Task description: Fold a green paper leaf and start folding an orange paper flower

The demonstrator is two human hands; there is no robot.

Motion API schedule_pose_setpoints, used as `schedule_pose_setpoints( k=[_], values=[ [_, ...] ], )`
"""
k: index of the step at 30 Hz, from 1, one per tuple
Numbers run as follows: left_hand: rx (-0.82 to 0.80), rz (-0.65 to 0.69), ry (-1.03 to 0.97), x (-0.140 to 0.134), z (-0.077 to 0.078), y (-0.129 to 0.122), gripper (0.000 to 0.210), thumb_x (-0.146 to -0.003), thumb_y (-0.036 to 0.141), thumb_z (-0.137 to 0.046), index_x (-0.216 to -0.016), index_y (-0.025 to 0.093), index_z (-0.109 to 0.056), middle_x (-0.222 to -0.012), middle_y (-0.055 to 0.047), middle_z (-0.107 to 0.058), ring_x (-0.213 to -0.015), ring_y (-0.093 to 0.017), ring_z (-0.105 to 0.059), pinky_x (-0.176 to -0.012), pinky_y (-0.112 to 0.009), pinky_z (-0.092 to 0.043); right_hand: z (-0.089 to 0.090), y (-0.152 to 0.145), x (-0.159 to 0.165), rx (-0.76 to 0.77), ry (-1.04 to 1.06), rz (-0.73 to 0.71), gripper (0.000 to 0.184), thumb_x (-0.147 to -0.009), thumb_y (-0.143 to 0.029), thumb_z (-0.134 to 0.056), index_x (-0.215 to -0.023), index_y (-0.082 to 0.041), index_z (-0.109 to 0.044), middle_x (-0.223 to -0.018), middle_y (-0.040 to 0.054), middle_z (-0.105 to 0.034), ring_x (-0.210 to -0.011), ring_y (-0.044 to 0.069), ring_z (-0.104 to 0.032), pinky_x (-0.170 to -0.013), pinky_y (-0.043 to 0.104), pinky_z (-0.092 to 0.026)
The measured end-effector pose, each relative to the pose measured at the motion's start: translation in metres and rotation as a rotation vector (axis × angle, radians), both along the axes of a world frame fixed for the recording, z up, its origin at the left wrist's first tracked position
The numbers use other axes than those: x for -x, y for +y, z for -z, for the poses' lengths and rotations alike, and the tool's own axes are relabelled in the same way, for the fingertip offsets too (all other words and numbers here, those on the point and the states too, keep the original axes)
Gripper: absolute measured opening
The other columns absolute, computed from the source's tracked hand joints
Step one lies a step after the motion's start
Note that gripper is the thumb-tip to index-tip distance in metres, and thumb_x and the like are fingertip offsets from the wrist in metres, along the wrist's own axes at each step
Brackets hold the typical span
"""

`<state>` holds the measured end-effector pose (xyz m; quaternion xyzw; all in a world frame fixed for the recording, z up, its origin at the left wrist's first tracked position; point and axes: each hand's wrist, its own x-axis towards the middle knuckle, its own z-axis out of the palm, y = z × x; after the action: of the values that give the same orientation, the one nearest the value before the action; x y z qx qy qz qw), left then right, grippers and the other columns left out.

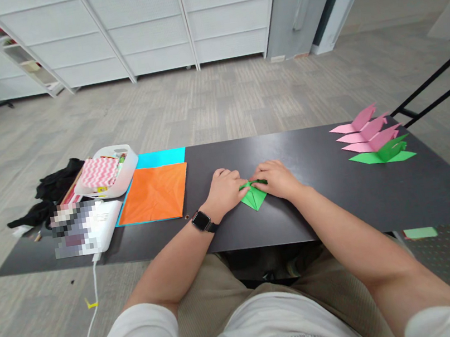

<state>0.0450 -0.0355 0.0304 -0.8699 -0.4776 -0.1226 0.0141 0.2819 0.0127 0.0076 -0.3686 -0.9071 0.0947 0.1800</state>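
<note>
A folded piece of green origami paper lies on the dark table in front of me, its lower point toward my body and a crease down its middle. My left hand grips its upper left edge with closed fingers. On the opposite side, my right hand pinches the upper right edge between thumb and fingers. Both hands rest low at the tabletop, and the fingers cover the paper's upper part. A dark watch is on my left wrist.
Folded pink paper figures and a green one stand at the table's right end. Orange sheets lie over blue sheets on the left. Beside them are a white basket, a white device with a cable, and black cloth.
</note>
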Motion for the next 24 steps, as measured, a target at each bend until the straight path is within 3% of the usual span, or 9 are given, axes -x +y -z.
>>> schedule_pose_setpoints(
  k=[24],
  values=[
    [0.067,-0.019,-0.023,-0.001,-0.003,-0.001,0.024,-0.104,0.041,-0.067,-0.113,0.027,-0.085,-0.109,-0.006,-0.073,-0.101,-0.025,-0.063,-0.106,-0.048,-0.038,-0.003,0.012,-0.03,0.041,0.071,0.064,0.011,-0.095,-0.036,-0.078,-0.092,-0.032,-0.087,-0.106,0.0054,-0.072,-0.1,0.025,-0.063,-0.089,0.043,-0.042]
  ],
)
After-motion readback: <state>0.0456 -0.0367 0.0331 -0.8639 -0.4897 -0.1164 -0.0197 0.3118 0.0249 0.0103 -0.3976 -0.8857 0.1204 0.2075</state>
